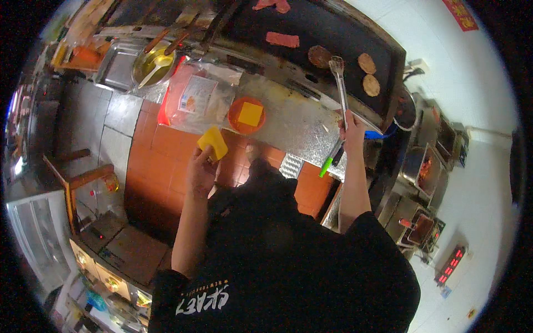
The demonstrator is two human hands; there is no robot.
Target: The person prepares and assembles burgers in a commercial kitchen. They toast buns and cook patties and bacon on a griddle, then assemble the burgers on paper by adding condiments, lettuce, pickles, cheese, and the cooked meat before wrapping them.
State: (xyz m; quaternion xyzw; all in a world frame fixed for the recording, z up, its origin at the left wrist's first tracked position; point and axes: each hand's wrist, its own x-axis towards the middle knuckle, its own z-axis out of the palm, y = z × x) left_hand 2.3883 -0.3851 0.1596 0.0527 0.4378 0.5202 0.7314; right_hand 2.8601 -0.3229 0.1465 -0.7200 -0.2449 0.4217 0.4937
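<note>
My left hand (202, 168) holds yellow cheese slices (212, 143) by their lower edge, in front of the steel counter. My right hand (353, 130) grips metal tongs (341, 89), whose tips lie over the dark griddle (304, 21) beside a browned patty (319, 56). Two paler patties (367, 63) lie further right on the griddle, and a pink rectangular slab of meat (282, 40) lies to the left. More pink meat sits at the griddle's top edge. Another yellow cheese slice (250, 114) rests on an orange round dish (234, 121) on the counter.
A plastic bag with a label (216, 91) lies left of the dish. Beyond it stand a bowl of yellow liquid with a spoon (155, 68) and an empty steel tray (118, 66). A green-handled utensil (326, 167) lies at the counter's edge. Fryer baskets (420, 229) stand at the right.
</note>
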